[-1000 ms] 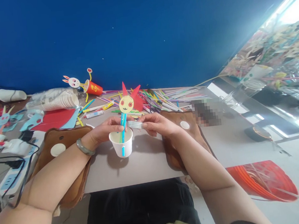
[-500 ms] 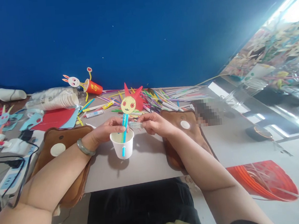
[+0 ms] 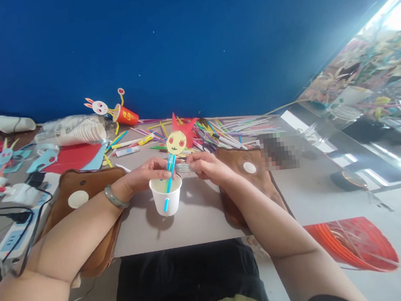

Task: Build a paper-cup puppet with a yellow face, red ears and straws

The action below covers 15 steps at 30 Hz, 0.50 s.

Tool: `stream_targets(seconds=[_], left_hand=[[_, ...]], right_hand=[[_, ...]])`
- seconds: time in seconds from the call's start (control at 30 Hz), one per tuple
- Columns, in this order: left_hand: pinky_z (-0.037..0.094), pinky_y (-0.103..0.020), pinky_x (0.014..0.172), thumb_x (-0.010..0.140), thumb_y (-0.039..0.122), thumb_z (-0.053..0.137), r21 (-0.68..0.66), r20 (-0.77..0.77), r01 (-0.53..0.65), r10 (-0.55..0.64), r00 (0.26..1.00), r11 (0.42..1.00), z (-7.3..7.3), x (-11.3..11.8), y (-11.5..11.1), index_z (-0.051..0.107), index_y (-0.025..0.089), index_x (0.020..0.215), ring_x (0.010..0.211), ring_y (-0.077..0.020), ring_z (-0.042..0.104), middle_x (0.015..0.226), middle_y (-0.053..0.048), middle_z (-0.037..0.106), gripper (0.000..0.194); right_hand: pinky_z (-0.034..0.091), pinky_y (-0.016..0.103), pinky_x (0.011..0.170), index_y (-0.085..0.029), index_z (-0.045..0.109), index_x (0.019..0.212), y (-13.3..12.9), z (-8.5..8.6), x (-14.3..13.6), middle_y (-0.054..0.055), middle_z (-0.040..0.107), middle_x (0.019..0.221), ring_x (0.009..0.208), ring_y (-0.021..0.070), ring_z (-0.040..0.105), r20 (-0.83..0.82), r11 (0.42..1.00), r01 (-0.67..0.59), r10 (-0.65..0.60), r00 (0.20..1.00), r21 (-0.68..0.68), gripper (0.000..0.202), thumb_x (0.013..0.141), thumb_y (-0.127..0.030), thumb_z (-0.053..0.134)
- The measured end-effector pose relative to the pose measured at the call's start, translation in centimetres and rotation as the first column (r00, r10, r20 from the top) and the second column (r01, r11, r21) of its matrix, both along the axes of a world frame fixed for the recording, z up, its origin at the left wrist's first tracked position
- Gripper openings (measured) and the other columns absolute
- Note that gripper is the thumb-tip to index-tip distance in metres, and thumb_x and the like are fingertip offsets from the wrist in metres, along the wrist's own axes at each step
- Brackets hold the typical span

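Note:
A white paper cup [image 3: 167, 198] has a blue straw [image 3: 170, 174] rising out of it, topped by a yellow paper face [image 3: 176, 143] with red spiky hair [image 3: 188, 132]. A short blue straw end pokes through the cup's front. My left hand [image 3: 152, 169] is closed on the straw, just above the cup's rim. My right hand [image 3: 205, 165] pinches a small clear strip [image 3: 183, 167], whose left end lies near the straw behind the left fingers. What the strip is cannot be made out.
Loose straws and pens [image 3: 234, 130] lie along the blue wall. Brown pads [image 3: 234, 204] flank the cup. At left are stacked cups [image 3: 81, 131], red paper [image 3: 73, 158] and a power strip [image 3: 12, 239]. A rabbit figure's red cup [image 3: 126, 115] lies behind; a red basket [image 3: 358, 241] stands right.
The paper face and upper straw have tilted and shifted slightly right. Both hands keep their holds in nearly the same place.

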<state>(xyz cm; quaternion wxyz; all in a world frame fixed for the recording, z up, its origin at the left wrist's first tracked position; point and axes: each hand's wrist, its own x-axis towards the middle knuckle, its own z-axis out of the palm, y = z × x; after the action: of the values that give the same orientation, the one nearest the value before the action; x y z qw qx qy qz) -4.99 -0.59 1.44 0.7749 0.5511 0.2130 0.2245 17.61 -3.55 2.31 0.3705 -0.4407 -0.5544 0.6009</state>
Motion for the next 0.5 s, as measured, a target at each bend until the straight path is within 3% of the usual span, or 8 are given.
stream_targets(seconds=[0.5], left_hand=[[0.048,-0.026,0.059,0.063,0.039,0.084,0.004,-0.01,-0.021,0.021,1.0,1.0,-0.01,0.02,0.03,0.074,0.012,0.078,0.062,-0.0169,0.065,0.073,-0.009,0.073,0.033]], right_hand=[[0.013,0.02,0.037,-0.017,0.059,0.07,-0.26,0.29,-0.25,-0.01,0.036,0.04,0.036,0.0046,0.022,-0.031,1.0,0.017,-0.018,0.999,-0.023,0.014,0.062,-0.029,0.058]])
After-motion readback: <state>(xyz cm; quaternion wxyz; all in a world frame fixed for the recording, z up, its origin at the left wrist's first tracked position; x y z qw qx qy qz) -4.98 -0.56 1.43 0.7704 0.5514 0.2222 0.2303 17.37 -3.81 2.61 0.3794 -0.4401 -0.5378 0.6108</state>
